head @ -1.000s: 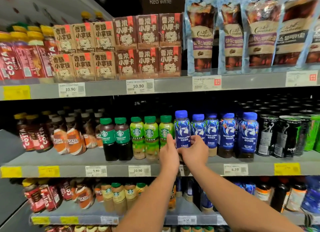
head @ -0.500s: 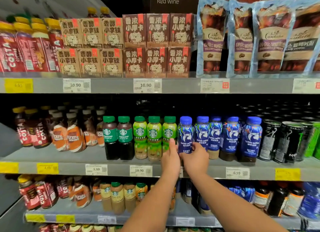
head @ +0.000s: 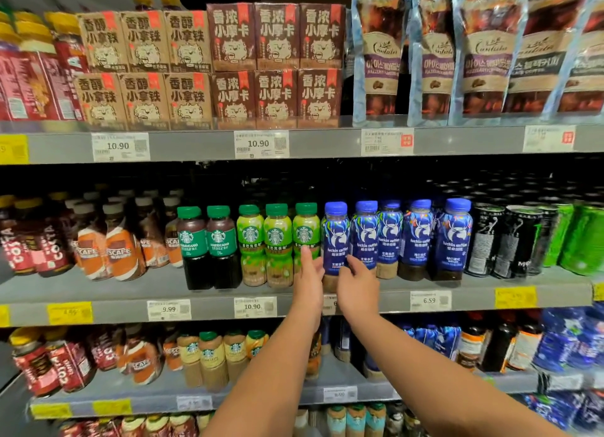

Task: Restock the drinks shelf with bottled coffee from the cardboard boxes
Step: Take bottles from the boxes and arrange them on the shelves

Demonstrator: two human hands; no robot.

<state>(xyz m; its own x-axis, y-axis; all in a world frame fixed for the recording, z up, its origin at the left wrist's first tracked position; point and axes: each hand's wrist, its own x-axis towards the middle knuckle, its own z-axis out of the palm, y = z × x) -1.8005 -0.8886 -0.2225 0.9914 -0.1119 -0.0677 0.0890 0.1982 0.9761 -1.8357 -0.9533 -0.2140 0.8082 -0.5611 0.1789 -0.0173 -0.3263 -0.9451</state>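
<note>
Lowered from my lift, the blue bottle (head: 336,237) now stands on the middle shelf (head: 474,301), leftmost in its row. My left hand (head: 309,281) lies flat against it and my right hand (head: 358,283) curls round its base. One more is stocked.

Glossy plastic btls (head: 335,237), matt metal shelf (head: 212,309), matt card cartons (head: 276,67), shiny film pouches (head: 483,54)

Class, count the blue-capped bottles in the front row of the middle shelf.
5. First bottle stands beside the green-capped bottles; second, third, fourth, fifth follow rightward. More may hide behind.
</note>
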